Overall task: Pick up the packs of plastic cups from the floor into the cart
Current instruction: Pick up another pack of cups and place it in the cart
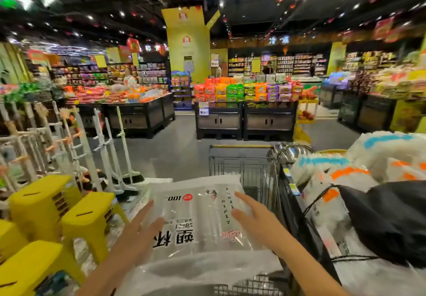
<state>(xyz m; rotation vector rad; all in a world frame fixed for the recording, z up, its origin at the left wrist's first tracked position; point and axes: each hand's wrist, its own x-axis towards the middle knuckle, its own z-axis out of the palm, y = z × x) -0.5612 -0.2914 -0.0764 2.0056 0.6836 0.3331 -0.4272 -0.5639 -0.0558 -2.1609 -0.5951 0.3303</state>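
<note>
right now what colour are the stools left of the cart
Yellow stools, clearest in the head view.

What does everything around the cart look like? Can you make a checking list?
Surface: grey shop floor.
Job's things: pack of plastic cups lying across the wire cart.
Clutter: yellow stools at left; white packs and black bag at right.
Hands: left hand and right hand, fingers straight, at the pack.
Cables: nothing seen, only a black cord by the bag.
Surroundings: shop displays of packaged goods; brooms at left.
</note>
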